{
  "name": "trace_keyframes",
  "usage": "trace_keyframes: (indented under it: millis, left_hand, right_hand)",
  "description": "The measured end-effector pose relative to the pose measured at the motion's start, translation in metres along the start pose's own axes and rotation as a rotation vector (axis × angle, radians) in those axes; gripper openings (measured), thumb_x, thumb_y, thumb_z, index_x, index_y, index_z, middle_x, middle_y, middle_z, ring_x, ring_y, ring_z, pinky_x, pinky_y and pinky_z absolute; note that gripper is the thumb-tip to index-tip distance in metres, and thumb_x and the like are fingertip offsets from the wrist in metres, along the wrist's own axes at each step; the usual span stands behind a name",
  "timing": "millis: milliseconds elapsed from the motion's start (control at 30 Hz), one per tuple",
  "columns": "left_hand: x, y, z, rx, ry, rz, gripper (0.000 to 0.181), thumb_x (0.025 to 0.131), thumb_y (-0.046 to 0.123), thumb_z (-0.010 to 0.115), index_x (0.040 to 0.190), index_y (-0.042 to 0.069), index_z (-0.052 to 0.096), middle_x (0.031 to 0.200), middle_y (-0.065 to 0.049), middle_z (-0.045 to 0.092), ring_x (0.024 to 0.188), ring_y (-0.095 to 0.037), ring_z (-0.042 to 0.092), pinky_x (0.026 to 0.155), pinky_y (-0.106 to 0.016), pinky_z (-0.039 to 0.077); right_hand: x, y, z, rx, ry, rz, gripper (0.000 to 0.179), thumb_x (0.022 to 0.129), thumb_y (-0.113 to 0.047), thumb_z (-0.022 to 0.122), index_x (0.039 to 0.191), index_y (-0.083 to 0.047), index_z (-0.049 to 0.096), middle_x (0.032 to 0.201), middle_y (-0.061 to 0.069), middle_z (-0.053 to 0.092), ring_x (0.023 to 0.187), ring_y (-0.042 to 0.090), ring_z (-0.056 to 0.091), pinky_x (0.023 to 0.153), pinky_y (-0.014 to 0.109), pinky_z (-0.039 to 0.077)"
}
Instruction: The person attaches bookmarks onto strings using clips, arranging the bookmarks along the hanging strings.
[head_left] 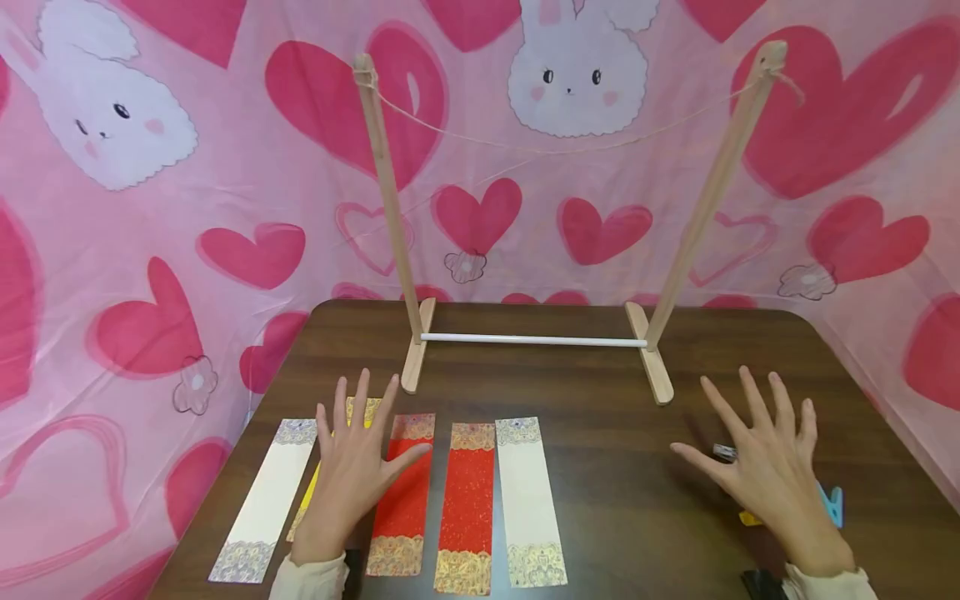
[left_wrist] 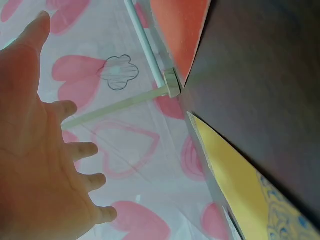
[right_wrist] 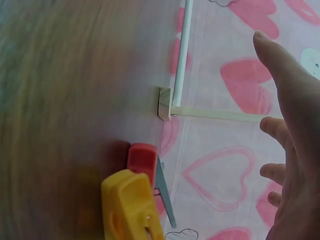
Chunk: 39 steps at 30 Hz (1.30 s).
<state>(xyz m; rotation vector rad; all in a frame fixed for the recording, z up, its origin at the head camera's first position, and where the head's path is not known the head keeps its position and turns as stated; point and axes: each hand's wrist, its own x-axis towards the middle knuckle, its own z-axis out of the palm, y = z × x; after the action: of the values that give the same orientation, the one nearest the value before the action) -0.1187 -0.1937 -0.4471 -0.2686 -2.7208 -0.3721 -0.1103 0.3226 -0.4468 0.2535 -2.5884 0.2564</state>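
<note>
My left hand point(head_left: 351, 471) hovers with fingers spread above the left paper strips, holding nothing. Under it, a yellow strip point(head_left: 365, 410) is mostly covered and a red strip point(head_left: 405, 492) partly. Left of them lies a white strip point(head_left: 262, 492) with patterned ends; to the right are another red strip point(head_left: 465, 492) and a second white one point(head_left: 528, 492). My right hand point(head_left: 772, 471), also spread and holding nothing, hangs over some clips. Beneath it are a yellow clip point(right_wrist: 127, 205), a red clip point(right_wrist: 142, 160) and a light blue clip point(head_left: 834, 505), partly hidden.
At the back of the brown table point(head_left: 600, 467) stands a wooden frame with a left post point(head_left: 390, 192) and a right post point(head_left: 712, 200). A sagging string point(head_left: 555, 152) joins their tops, and a white rod point(head_left: 532, 340) their bases. Behind hangs a pink heart-patterned cloth point(head_left: 315, 175).
</note>
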Motion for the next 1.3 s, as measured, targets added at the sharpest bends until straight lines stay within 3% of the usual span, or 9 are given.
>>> trace_keyframes:
  millis: [333, 633, 967, 1167, 1300]
  left_hand:
    - [0.001, 0.001, 0.0, 0.008, -0.01, 0.011, 0.1, 0.077, 0.071, 0.068, 0.158, 0.028, 0.027, 0.164, -0.017, 0.016, 0.148, -0.047, 0.006, 0.108, -0.076, 0.008]
    - [0.003, -0.003, -0.02, 0.028, 0.0, -0.006, 0.101, 0.078, 0.069, 0.069, 0.159, 0.031, 0.022, 0.164, -0.015, 0.014, 0.149, -0.045, 0.004, 0.107, -0.077, 0.007]
    - [-0.016, -0.005, -0.023, 0.032, -0.058, -0.04, 0.102, 0.078, 0.066, 0.071, 0.159, 0.032, 0.021, 0.164, -0.016, 0.015, 0.147, -0.046, 0.006, 0.106, -0.078, 0.008]
    - [-0.029, -0.014, -0.029, 0.015, -0.118, -0.084, 0.097, 0.08, 0.065, 0.069, 0.158, 0.026, 0.027, 0.161, -0.018, 0.019, 0.145, -0.048, 0.012, 0.105, -0.079, 0.009]
    - [-0.043, -0.024, -0.031, 0.001, -0.124, -0.1, 0.092, 0.083, 0.061, 0.068, 0.157, 0.022, 0.029, 0.158, -0.022, 0.025, 0.141, -0.05, 0.02, 0.103, -0.078, 0.013]
  right_hand:
    - [-0.003, -0.007, 0.0, 0.028, 0.038, -0.051, 0.102, 0.06, -0.064, 0.081, 0.15, -0.031, 0.044, 0.156, 0.021, 0.033, 0.148, 0.043, 0.013, 0.111, 0.074, -0.002]
    - [-0.017, 0.002, -0.009, 0.056, -0.002, 0.025, 0.1, 0.065, -0.06, 0.082, 0.152, -0.031, 0.041, 0.159, 0.019, 0.029, 0.15, 0.04, 0.008, 0.112, 0.07, -0.008]
    - [-0.02, 0.011, -0.024, 0.055, -0.022, 0.056, 0.099, 0.068, -0.059, 0.081, 0.153, -0.033, 0.039, 0.158, 0.02, 0.029, 0.15, 0.04, 0.007, 0.113, 0.068, -0.009]
    - [-0.032, 0.021, -0.031, 0.077, -0.067, 0.086, 0.099, 0.071, -0.055, 0.081, 0.155, -0.032, 0.034, 0.159, 0.022, 0.026, 0.15, 0.042, 0.006, 0.114, 0.065, -0.011]
    - [-0.048, 0.032, -0.032, 0.118, -0.038, 0.081, 0.097, 0.07, -0.045, 0.085, 0.154, -0.028, 0.039, 0.15, 0.029, 0.037, 0.145, 0.046, 0.02, 0.116, 0.066, 0.001]
